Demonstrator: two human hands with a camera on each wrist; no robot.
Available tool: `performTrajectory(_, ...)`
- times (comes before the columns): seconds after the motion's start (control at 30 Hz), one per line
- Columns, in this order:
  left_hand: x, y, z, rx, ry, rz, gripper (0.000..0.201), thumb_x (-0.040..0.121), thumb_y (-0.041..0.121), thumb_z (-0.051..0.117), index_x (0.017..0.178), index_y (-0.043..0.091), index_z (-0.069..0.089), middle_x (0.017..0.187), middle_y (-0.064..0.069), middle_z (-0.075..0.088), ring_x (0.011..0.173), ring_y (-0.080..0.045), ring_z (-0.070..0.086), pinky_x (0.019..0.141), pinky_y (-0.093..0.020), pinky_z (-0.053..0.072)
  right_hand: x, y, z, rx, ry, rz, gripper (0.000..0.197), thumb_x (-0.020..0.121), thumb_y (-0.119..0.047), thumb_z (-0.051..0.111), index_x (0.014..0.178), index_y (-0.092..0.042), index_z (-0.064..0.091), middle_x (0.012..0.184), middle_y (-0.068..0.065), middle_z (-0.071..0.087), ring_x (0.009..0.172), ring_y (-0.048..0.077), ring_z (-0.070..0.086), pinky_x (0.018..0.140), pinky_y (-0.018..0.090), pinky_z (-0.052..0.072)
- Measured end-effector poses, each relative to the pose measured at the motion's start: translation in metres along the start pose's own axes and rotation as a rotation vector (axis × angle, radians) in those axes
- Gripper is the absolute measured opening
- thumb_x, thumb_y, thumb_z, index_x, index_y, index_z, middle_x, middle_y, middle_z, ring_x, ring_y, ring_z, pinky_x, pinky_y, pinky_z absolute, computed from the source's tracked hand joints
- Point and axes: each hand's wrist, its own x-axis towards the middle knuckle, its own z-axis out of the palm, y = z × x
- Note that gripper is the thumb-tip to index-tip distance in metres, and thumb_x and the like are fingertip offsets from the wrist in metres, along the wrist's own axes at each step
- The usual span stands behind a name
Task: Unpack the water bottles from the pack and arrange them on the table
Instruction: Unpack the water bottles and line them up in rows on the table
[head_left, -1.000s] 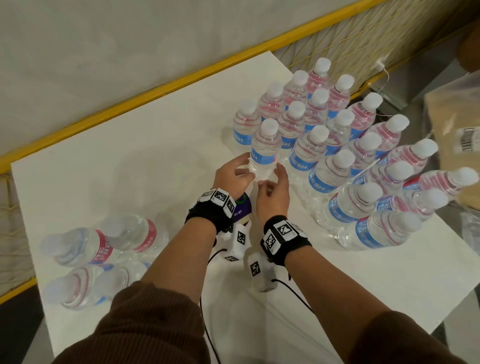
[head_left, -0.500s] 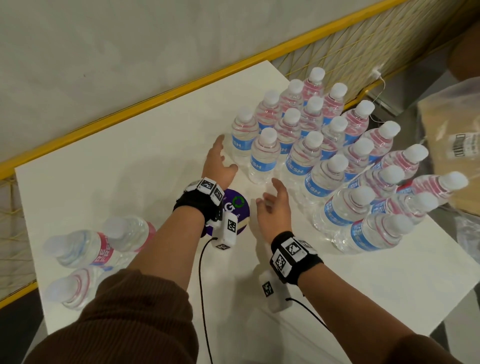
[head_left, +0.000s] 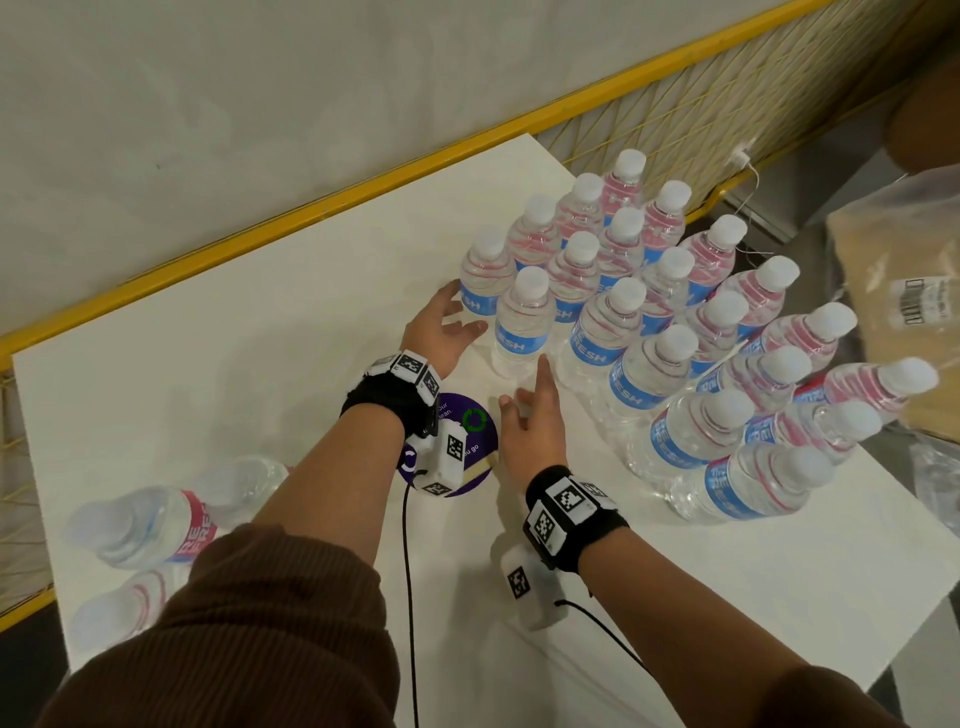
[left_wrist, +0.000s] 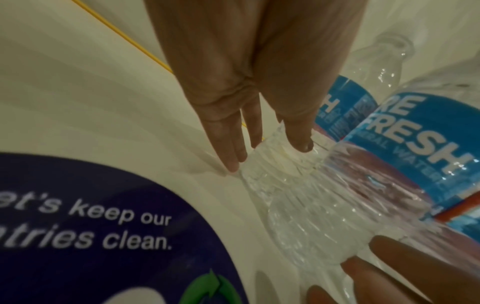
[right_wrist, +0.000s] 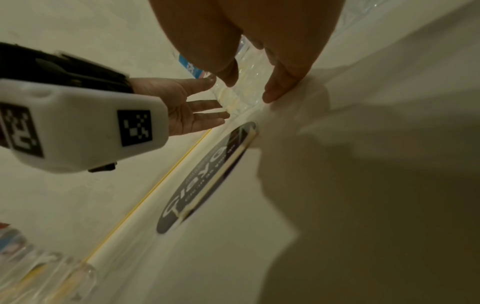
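Several clear water bottles with white caps and blue or red labels stand packed together on the right of the white table. My left hand lies open beside the leftmost bottle, its thumb against that bottle's ribbed base. My right hand is open on the table, index finger stretched to the foot of the front bottle. In the right wrist view my right hand's fingertips rest on the table by that bottle. Neither hand holds anything.
Three or so hazy bottles stand at the table's near left corner. A round purple sticker lies flat between my wrists. A yellow rail runs behind the table. A bagged tan package sits off the right edge.
Both hands were round the front bottle and have let it go. My left hand moved forward-left to the leftmost bottle. My right hand drew back, then reached its index finger to the front bottle's base.
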Motion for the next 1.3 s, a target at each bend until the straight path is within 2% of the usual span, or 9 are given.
performTrajectory(0.2,-0.003,0.005,0.002,0.048,-0.027,-0.006,0.071,0.086,0.024,0.066,0.146,0.025,0.030,0.142,-0.004,0.047,0.127,-0.021,0.050,0.099,-0.028,0.042,-0.002,-0.003,0.002,0.001,-0.003,-0.007,0.066,0.096,-0.017,0.048,0.150,-0.022,0.010,0.156,-0.002,0.019,0.135,0.015,0.039,0.106,0.023,0.033)
performTrajectory(0.3,-0.016,0.020,0.002,0.142,-0.042,-0.005,0.075,0.086,0.018,0.067,0.147,0.016,0.023,0.146,-0.009,0.039,0.128,-0.027,0.047,0.105,-0.034,0.040,-0.005,-0.004,-0.006,0.000,-0.022,-0.016,0.065,0.095,-0.017,0.050,0.149,-0.020,0.015,0.155,-0.002,0.018,0.133,0.016,0.040,0.107,0.026,0.035)
performTrajectory(0.4,-0.036,0.042,-0.004,0.267,0.014,0.012,0.064,0.086,0.018,0.064,0.142,0.012,0.033,0.144,-0.010,0.042,0.123,-0.027,0.051,0.104,-0.038,0.041,-0.020,-0.006,-0.016,-0.074,-0.055,-0.061,0.053,0.094,-0.013,0.052,0.142,-0.017,0.031,0.146,0.004,0.032,0.124,0.017,0.047,0.096,0.021,0.039)
performTrajectory(0.53,-0.081,0.069,-0.027,0.287,0.060,0.068,0.047,0.087,0.015,0.063,0.131,0.011,0.047,0.136,-0.010,0.049,0.118,-0.027,0.055,0.101,-0.039,0.043,-0.054,-0.018,-0.017,-0.185,-0.161,-0.212,0.043,0.091,-0.006,0.053,0.132,-0.014,0.043,0.133,0.005,0.044,0.110,0.014,0.051,0.095,0.032,0.048)
performTrajectory(0.7,-0.156,0.081,-0.075,0.357,0.134,0.082,0.034,0.087,0.012,0.061,0.121,0.012,0.057,0.121,-0.005,0.062,0.110,-0.020,0.058,0.090,-0.025,0.043,-0.100,-0.038,-0.011,-0.284,-0.262,-0.315,0.040,0.088,-0.007,0.057,0.127,-0.010,0.049,0.129,0.008,0.051,0.112,0.022,0.055,0.094,0.033,0.049)
performTrajectory(0.9,-0.241,0.056,-0.125,0.320,0.325,0.129,0.022,0.084,0.009,0.061,0.105,0.013,0.066,0.109,-0.005,0.068,0.101,-0.022,0.064,0.092,-0.029,0.048,-0.158,-0.054,0.005,-0.275,-0.345,-0.409,0.037,0.088,-0.011,0.060,0.124,-0.011,0.053,0.124,0.006,0.056,0.109,0.019,0.056,0.093,0.024,0.043)
performTrajectory(1.0,-0.271,0.031,-0.138,0.360,0.503,0.156,0.026,0.085,0.008,0.058,0.109,0.014,0.065,0.116,-0.007,0.062,0.108,-0.022,0.057,0.091,-0.024,0.040,-0.175,-0.055,0.021,-0.193,-0.322,-0.348,0.036,0.088,-0.012,0.060,0.123,-0.011,0.053,0.122,0.008,0.056,0.101,0.017,0.055,0.091,0.027,0.046)
performTrajectory(1.17,-0.299,-0.015,-0.151,0.329,0.779,0.145,0.033,0.079,0.001,0.056,0.110,0.007,0.062,0.119,-0.022,0.051,0.110,-0.037,0.051,0.098,-0.038,0.039,-0.194,-0.053,0.041,-0.113,-0.301,-0.223,0.037,0.089,-0.008,0.054,0.126,-0.011,0.051,0.125,0.013,0.053,0.099,0.019,0.054,0.087,0.026,0.043)
performTrajectory(1.3,-0.301,-0.042,-0.157,0.205,0.680,-0.039,0.042,0.080,0.005,0.059,0.121,0.006,0.052,0.126,-0.023,0.048,0.114,-0.036,0.050,0.099,-0.041,0.041,-0.209,-0.058,0.056,-0.222,-0.426,-0.262,0.049,0.087,-0.011,0.057,0.134,-0.016,0.045,0.131,0.019,0.048,0.119,0.032,0.050,0.102,0.039,0.041)
